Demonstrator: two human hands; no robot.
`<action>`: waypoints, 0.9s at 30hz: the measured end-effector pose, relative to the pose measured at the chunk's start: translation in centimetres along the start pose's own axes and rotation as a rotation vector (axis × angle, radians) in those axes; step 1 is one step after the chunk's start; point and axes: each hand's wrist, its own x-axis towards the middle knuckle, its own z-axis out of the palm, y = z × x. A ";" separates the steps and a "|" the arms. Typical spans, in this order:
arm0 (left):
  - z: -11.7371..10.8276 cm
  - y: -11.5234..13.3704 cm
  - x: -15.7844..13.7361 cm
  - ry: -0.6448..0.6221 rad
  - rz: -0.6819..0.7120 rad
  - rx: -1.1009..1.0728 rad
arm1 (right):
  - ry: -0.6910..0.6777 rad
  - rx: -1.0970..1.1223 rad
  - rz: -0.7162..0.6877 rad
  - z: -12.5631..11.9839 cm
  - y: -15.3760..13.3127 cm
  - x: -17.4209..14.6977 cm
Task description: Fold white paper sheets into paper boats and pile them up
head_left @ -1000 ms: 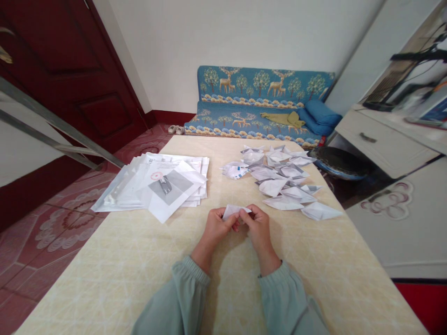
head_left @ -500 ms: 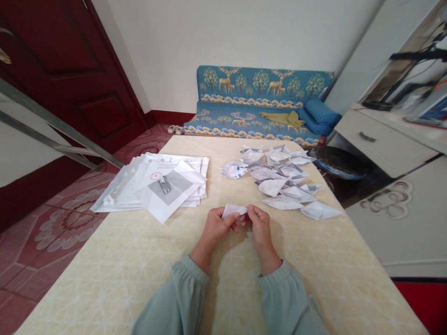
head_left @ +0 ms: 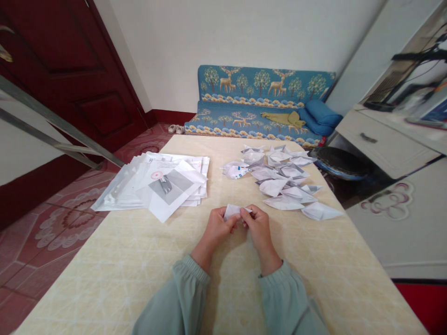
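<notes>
While you hold the small folded piece of white paper [head_left: 230, 212] just above the table [head_left: 157, 270], its long axis runs roughly left to right across your view, broader at the left and narrowing to a point at the right. Your thumbs and fingers cover its lower edge, so you cannot tell its full outline.

Your left hand [head_left: 218, 225] pinches the broad end between thumb and curled fingers; your right hand [head_left: 257, 220] pinches near the narrow end, thumb on top. Both forearms, in loose pale green sleeves [head_left: 188, 284], reach forward and angle inward, bringing the hands close together.

Beyond your right hand lies a cluster of pointed white-and-grey folded paper shapes [head_left: 275, 187], the nearest ones just beside its far side. Ahead of your left hand, a spread stack of flat white paper sheets [head_left: 131, 179] carries a tilted white sheet with a grey printed picture [head_left: 185, 186].
</notes>
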 end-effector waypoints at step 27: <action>-0.1 0.2 0.2 0.052 0.051 -0.011 | -0.046 0.054 0.004 0.1 0.2 0.1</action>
